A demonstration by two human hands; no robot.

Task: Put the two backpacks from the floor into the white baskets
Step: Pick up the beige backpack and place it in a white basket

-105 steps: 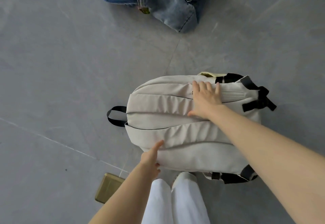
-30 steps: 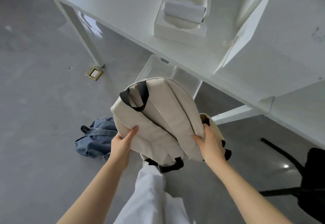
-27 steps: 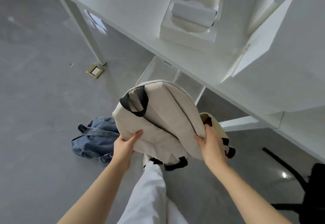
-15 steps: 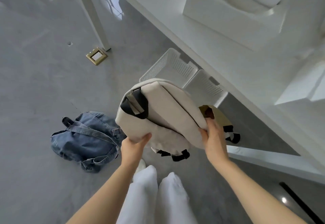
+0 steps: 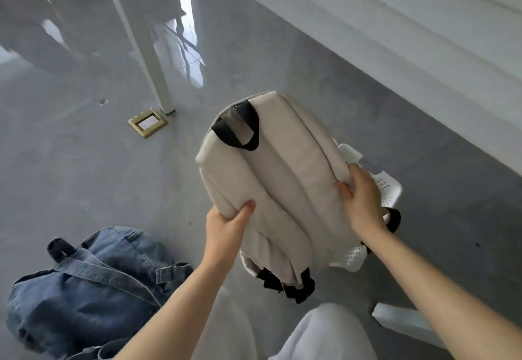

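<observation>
1. Head view: the beige backpack is held off the floor between both hands, its black carry loop on the far end and its black straps hanging at the near end.
2. The left hand has its fingers curled shut around the bag's left edge, thumb on top.
3. The right hand is clamped on the bag's right edge, thumb pressed to the front.
4. A white basket with perforated walls stands on the floor to the right, mostly hidden behind the bag; only its far right rim and a near corner show.
5. The denim backpack lies on the floor at near left, well apart from the basket.
6. A white worktop leg stands at far left, with a brass floor socket just beside its foot.
7. The person's white trousers show at the bottom edge.
</observation>
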